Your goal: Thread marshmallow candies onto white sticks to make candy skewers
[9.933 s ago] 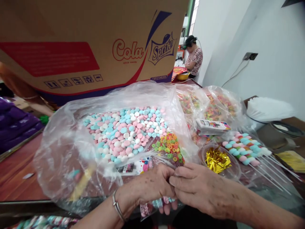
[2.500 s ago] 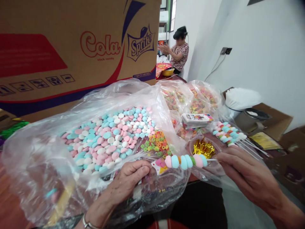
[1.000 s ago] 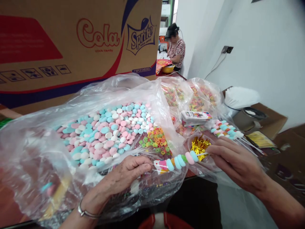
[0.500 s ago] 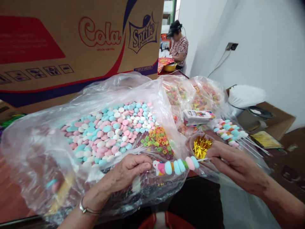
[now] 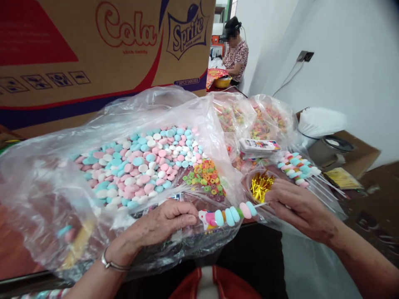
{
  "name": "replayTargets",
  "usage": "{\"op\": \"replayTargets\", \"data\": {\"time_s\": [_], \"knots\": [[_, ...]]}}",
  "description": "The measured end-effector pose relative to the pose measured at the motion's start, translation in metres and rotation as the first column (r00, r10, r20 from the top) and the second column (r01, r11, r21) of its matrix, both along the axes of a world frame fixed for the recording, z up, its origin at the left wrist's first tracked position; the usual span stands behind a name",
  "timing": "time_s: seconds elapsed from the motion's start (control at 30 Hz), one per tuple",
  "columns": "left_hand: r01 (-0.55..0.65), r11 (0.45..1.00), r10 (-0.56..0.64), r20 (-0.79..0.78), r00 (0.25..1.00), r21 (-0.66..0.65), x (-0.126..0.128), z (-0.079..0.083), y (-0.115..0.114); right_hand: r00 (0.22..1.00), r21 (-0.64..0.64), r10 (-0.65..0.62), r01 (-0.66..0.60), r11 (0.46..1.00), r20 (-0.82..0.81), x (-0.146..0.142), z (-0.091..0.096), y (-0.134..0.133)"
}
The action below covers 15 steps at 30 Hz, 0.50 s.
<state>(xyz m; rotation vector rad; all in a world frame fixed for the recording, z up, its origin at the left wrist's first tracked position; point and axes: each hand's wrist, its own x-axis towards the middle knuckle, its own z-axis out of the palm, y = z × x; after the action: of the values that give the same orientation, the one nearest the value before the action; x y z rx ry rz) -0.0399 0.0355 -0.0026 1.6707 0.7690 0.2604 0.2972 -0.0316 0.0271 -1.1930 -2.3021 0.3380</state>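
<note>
A candy skewer (image 5: 232, 216) of blue and pink marshmallow-like pieces with small orange and green rings is held level between my hands. My left hand (image 5: 170, 218) pinches its left end at a colourful printed card (image 5: 206, 219). The fingers of my right hand (image 5: 291, 207) are closed on the bare white stick at the other end. Just beyond the right fingers, gold twist ties (image 5: 262, 186) fill a clear round container. Behind my left hand, pink, blue and white candies (image 5: 140, 166) lie heaped in a clear plastic bag, with fruit-coloured ring candies (image 5: 207, 178) beside them.
Several assembled candy skewers (image 5: 296, 168) lie on the right, near a stack of printed cards (image 5: 258, 146). Bags of ring candies (image 5: 232, 114) stand behind. A large cardboard box (image 5: 131, 62) blocks the back left. Another person (image 5: 238, 58) sits at the far end.
The view has shifted slightly, so the surroundings sit higher. Both hands keep hold of the skewer, and the right hand has turned a little, its fingers curling more tightly at the stick.
</note>
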Motion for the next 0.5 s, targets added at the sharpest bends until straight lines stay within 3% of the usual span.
{"op": "replayTargets", "data": {"time_s": [0.27, 0.5], "knots": [[-0.042, 0.999, 0.042, 0.004, 0.999, 0.035, -0.0013, -0.0018, -0.0027, 0.997, -0.022, -0.075, 0.074, 0.997, -0.008, -0.0101, 0.0005, -0.0002], [-0.022, 0.989, 0.026, 0.025, 0.999, -0.144, -0.0061, 0.0023, -0.0036, 0.998, 0.089, -0.064, 0.065, 0.994, -0.023, -0.0093, 0.0078, 0.0008]]}}
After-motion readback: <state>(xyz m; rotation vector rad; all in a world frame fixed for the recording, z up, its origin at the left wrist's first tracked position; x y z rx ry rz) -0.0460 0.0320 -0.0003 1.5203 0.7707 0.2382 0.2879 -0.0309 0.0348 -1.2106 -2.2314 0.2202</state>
